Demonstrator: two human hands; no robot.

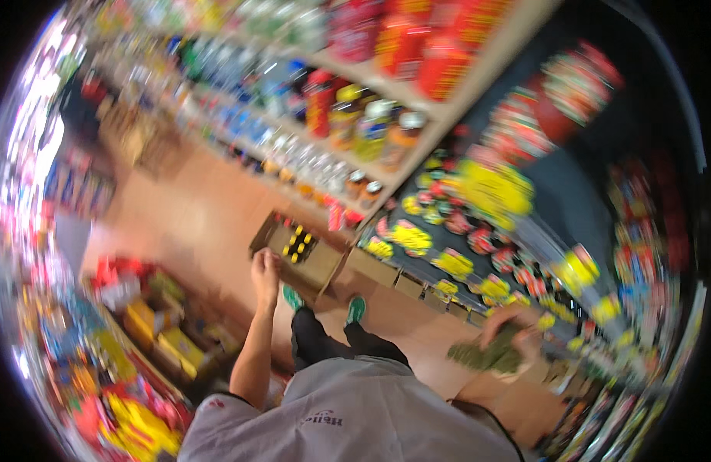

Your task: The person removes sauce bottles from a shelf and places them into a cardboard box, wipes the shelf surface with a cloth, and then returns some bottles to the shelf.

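My left hand [266, 267] is closed, blurred, above the near left corner of an open cardboard box [326, 263]; whether its fingers hold anything is unclear. Bottles with yellow caps [297, 243] stand inside that box on the floor. Out to the right, my right hand [520, 332] grips a green cloth [491, 353], beside the lower edge of a dark display with yellow price tags [453, 264]. Both hands are apart, and motion blurs the right one most.
Shelves of drink bottles [318, 104] run along the far side. Smaller cardboard boxes [410, 286] line the foot of the display. At left stand yellow cartons [182, 351] and packaged goods [139, 421]. My green shoes [356, 310] are on the reddish floor [188, 213].
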